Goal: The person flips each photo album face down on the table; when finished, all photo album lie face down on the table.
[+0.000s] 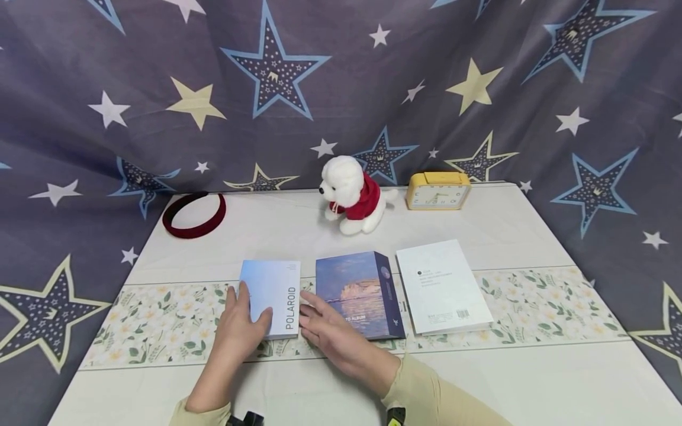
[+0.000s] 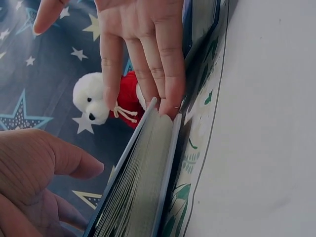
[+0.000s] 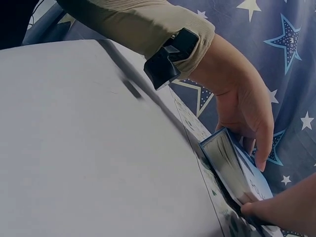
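Observation:
A pale blue book marked POLAROID (image 1: 274, 287) lies flat on the table between both hands. At its left edge rests my left hand (image 1: 237, 331), fingers stretched along the side and thumb over the cover. In the left wrist view that thumb (image 2: 81, 163) stands off the cover. My right hand (image 1: 341, 343) touches the book's right edge with nearly straight fingertips, palm turned inward. The left wrist view shows the book's page edges (image 2: 143, 187), slightly fanned. Just right of it lies a dark blue photo album (image 1: 354, 290) with a painted cliff, partly behind the right hand.
A white booklet (image 1: 442, 290) lies right of the album. Behind stand a white plush dog (image 1: 343, 183) in a red hoodie and a yellow clock (image 1: 438, 192). A dark red headband (image 1: 194, 231) is at the back left. A star-patterned curtain (image 1: 341, 71) hangs behind the table.

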